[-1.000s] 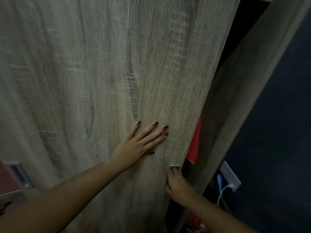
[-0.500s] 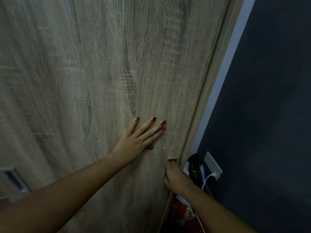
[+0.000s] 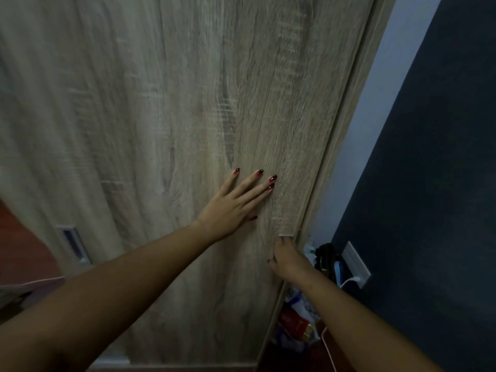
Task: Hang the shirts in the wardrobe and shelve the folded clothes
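A wood-grain sliding wardrobe door [image 3: 166, 116] fills most of the view and sits against the wardrobe's right side panel [image 3: 346, 124]. My left hand [image 3: 236, 205] lies flat on the door with straight, spread fingers. My right hand [image 3: 285, 257] is lower, at the door's right edge, its fingers curled into the recessed handle [image 3: 287, 234]. No shirts or folded clothes show; the wardrobe's inside is hidden behind the door.
Another recessed handle [image 3: 72, 244] sits on the door's left part. Right of the wardrobe is a dark blue wall [image 3: 429, 183] with a white socket [image 3: 355, 264], a plugged white cable, a black item and bags on the floor [image 3: 295, 326].
The door has slid right until the gap closed; the dark interior and red garment seen a second ago are now covered. Both hands moved right with the door.
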The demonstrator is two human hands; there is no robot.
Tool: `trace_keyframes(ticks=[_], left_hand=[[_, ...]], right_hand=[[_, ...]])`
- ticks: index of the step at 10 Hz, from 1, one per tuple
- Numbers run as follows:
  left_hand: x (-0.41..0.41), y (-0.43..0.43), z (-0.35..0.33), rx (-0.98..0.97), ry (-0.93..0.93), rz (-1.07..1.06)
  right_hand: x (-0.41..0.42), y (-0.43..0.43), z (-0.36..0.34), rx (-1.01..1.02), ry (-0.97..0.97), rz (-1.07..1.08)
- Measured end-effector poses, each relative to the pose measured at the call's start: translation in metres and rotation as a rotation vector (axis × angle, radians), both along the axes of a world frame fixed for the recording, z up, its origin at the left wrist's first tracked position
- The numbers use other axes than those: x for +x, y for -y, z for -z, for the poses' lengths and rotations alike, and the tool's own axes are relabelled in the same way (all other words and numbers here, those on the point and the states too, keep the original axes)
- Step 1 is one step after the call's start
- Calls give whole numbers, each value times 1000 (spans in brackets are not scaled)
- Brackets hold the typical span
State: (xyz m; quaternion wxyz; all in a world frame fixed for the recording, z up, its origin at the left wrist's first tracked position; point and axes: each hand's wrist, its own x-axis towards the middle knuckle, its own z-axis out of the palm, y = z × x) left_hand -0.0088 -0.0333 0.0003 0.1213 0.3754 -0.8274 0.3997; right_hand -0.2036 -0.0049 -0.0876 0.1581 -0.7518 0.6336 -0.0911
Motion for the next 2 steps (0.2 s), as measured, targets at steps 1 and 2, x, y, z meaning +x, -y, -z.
trace_keyframes(ticks=[1,2], left_hand=[[13,-17,-17,58,-141,-64],[33,-28,-30,76,-243,-130]], right_hand=[[12,-11,-42,-140,-43,-9],[24,-19,-73,-201,-20,-25]])
